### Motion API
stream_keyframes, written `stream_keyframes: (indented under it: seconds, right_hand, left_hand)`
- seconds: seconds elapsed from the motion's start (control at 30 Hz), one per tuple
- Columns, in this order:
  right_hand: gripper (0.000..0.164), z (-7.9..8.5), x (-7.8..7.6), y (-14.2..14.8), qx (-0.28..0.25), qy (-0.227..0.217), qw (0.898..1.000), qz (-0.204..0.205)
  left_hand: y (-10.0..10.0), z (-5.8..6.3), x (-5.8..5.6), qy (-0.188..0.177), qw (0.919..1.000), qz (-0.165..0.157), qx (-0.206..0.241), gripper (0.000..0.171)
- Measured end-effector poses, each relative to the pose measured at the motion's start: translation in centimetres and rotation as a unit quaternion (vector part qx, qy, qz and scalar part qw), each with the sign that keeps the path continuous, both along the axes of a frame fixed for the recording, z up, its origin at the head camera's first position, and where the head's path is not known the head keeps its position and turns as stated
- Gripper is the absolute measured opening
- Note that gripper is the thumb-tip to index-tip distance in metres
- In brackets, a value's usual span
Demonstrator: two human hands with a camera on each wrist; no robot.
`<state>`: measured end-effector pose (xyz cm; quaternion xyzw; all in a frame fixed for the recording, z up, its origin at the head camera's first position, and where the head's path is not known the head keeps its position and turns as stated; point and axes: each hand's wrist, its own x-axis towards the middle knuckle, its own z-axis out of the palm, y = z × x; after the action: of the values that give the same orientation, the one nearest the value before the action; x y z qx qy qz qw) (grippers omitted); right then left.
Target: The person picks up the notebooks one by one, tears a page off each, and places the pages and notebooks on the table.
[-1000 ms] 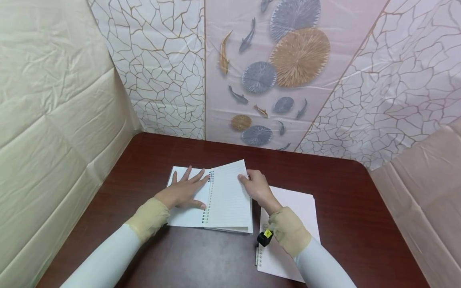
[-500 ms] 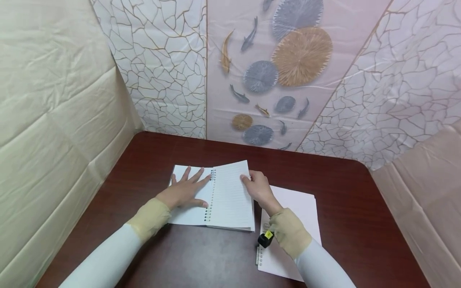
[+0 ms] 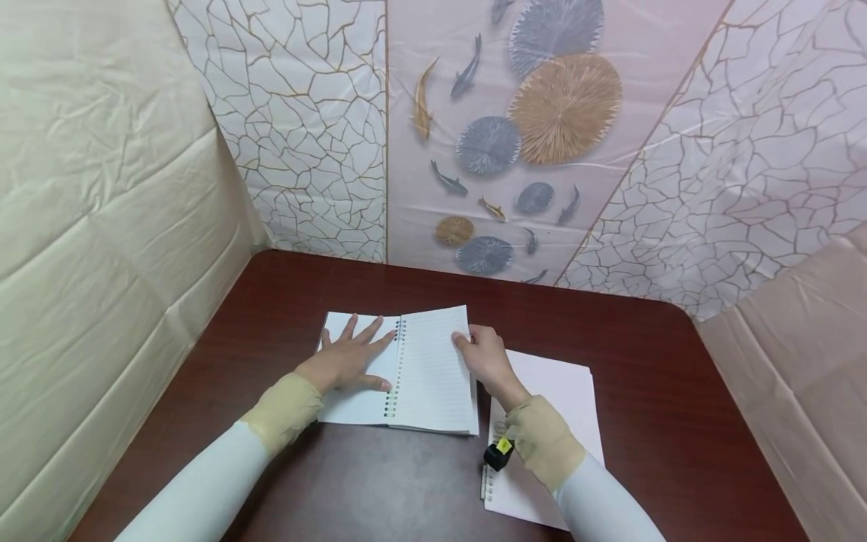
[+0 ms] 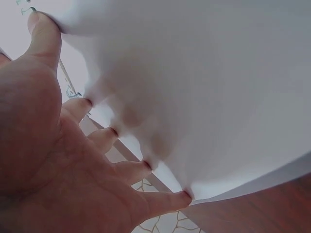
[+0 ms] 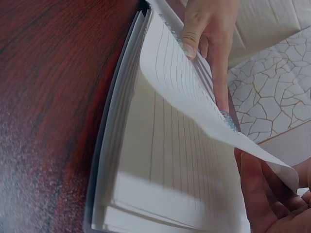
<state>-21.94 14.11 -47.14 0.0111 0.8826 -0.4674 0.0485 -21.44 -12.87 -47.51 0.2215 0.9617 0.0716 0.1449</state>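
A spiral-bound notebook (image 3: 433, 399) lies open on the table, its right side ruled. My left hand (image 3: 347, 365) rests on the blank left page (image 3: 359, 403), fingers spread straight toward the binding; the left wrist view shows its fingertips on the paper. Near the top right corner, my right hand (image 3: 486, 360) pinches the edge of one lined sheet (image 5: 180, 82), thumb above and fingers underneath. That sheet bows up off the pages (image 5: 180, 170) below it, which show in the right wrist view. The right hand's fingers are partly hidden behind the sheet.
A second ring-bound pad (image 3: 552, 376) with a plain white face lies to the right, partly under the right forearm. A small black object with a yellow label (image 3: 499, 454) is at the right wrist. Patterned cloth (image 3: 325, 150) hangs behind the dark red table (image 3: 643, 421).
The notebook has shifted very slightly to the right along with my left hand's thumb. My right hand keeps its pinch on the sheet and sits marginally lower and to the right.
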Motion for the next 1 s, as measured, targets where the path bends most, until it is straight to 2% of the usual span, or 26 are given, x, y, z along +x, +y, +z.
stream_keyframes:
  seconds: [0.47,1.0]
  right_hand:
    - [0.032,-0.23,0.26,-0.18,-0.018,0.008,1.000,-0.013]
    - [0.031,-0.34,0.77,-0.24,-0.017,0.023,0.999,-0.019]
  left_hand:
    - [0.00,-0.23,0.03,0.011,0.9999,-0.005,0.000,0.103]
    - [0.08,-0.59,-0.20,0.003,1.0000,-0.002,-0.007,0.105]
